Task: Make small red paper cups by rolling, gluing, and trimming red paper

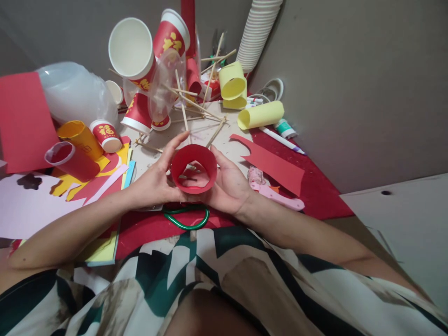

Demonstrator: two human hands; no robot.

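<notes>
The open-ended red paper cylinder is located between both hands, in contact with each; neither is nearer. Its long axis runs roughly along the line of sight, mouth facing upward. The left hand, part-open, grips its left side; the right hand, loosely cupped, holds its right.

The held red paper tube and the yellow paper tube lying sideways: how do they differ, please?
The left hand and right hand hold the red paper tube; the yellow paper tube lies untouched. The red one opens toward the camera; the yellow one, toward picture-left. Both are hollow.
</notes>
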